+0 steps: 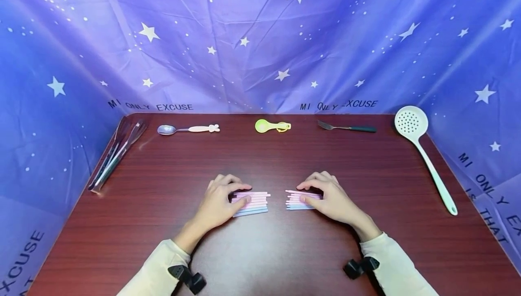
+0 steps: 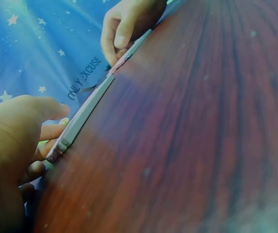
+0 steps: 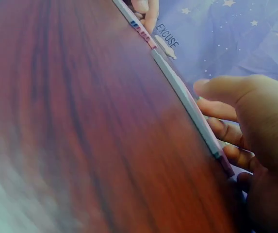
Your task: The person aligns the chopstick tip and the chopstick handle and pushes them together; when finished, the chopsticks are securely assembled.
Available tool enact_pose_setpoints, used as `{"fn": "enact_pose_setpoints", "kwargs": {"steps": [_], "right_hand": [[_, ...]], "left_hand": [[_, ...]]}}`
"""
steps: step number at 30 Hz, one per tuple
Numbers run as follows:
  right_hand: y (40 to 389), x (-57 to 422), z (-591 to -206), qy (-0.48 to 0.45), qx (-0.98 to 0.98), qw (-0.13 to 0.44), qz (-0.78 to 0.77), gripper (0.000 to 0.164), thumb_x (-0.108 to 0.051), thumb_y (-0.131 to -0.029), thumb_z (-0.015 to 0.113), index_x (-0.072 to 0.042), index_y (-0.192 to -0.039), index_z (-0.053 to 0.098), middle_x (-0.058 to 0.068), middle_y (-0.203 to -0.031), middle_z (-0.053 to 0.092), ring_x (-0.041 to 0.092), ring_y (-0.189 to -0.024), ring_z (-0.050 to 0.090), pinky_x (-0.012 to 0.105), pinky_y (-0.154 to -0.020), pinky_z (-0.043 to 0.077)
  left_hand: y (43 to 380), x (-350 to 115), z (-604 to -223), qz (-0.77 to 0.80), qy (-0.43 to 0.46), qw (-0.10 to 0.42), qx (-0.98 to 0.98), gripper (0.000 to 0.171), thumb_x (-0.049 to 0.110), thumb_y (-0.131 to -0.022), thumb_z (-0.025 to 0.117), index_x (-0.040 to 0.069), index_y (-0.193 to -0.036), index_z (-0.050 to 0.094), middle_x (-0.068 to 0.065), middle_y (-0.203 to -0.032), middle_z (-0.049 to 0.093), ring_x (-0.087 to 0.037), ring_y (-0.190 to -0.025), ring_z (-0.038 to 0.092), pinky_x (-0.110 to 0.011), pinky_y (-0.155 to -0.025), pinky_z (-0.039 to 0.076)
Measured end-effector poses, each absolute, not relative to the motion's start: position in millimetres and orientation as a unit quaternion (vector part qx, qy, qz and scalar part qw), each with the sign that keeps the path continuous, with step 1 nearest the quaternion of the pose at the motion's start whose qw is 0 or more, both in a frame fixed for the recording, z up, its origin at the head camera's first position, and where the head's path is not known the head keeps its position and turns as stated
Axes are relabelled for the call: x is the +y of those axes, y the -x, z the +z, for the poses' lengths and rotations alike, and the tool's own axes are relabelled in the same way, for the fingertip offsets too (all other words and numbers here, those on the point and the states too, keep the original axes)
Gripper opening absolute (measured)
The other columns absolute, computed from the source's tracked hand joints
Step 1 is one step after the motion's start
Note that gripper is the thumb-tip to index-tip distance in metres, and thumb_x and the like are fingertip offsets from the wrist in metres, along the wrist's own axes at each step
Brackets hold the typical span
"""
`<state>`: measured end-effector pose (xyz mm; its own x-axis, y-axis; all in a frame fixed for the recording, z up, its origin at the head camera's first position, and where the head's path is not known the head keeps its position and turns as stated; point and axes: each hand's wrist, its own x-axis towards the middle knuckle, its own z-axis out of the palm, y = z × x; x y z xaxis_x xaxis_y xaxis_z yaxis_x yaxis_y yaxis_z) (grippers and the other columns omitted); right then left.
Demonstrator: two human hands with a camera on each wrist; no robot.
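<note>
Two flat rows of thin pink and light-blue sticks lie side by side on the dark red wooden table, a narrow gap between them. My left hand (image 1: 220, 201) rests at the outer end of the left row (image 1: 258, 202), thumb over the sticks and index finger along the far side. Mirroring it, my right hand (image 1: 335, 200) rests at the outer end of the right row (image 1: 294, 199). In the wrist views the fingers look loosely bent, behind the nearest blue stick (image 2: 88, 108) on the left and the nearest blue stick (image 3: 185, 97) on the right. The rows' outer ends are partly hidden by my hands.
Along the back edge lie a spoon (image 1: 167, 129) with a white handle, yellow-green measuring spoons (image 1: 263, 126) and a fork (image 1: 354, 128) with a dark handle. Metal tongs (image 1: 116, 153) lie at the left edge, a pale slotted skimmer (image 1: 433, 167) at the right. Starry blue-purple cloth surrounds the table.
</note>
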<state>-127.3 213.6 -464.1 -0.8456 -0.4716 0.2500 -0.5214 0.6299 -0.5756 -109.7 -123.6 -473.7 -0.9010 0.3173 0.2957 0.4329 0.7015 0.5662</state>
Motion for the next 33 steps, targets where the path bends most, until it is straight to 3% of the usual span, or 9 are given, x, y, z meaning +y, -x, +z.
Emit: {"fn": "enact_pose_setpoints", "kwargs": {"steps": [5, 16, 33], "right_hand": [[128, 213, -468, -0.272, -0.901, 0.047, 0.334, 0.024, -0.020, -0.085, 0.082, -0.025, -0.109, 0.077, -0.013, -0.095, 0.065, 0.007, -0.095, 0.050, 0.034, -0.084, 0.031], [126, 213, -465, -0.269, -0.902, 0.040, 0.335, 0.016, -0.022, -0.088, 0.080, -0.031, -0.102, 0.078, -0.012, -0.097, 0.069, 0.008, -0.094, 0.051, 0.034, -0.083, 0.031], [127, 212, -466, -0.264, -0.898, 0.049, 0.350, 0.017, -0.019, -0.085, 0.083, -0.030, -0.094, 0.075, -0.016, -0.092, 0.067, 0.007, -0.090, 0.050, 0.030, -0.082, 0.030]], "left_hand": [[110, -121, -474, -0.333, 0.193, 0.093, -0.918, 0.027, 0.033, -0.082, 0.084, 0.026, -0.108, 0.082, 0.004, -0.102, 0.073, -0.018, -0.098, 0.060, -0.038, -0.085, 0.042], [110, -120, -473, -0.337, 0.189, 0.095, -0.918, 0.019, 0.027, -0.082, 0.086, 0.026, -0.101, 0.083, 0.006, -0.097, 0.073, -0.015, -0.092, 0.058, -0.035, -0.080, 0.039], [109, -112, -469, -0.350, 0.123, 0.066, -0.926, 0.016, 0.027, -0.077, 0.085, 0.030, -0.092, 0.082, 0.008, -0.095, 0.074, -0.018, -0.095, 0.061, -0.037, -0.084, 0.039]]}}
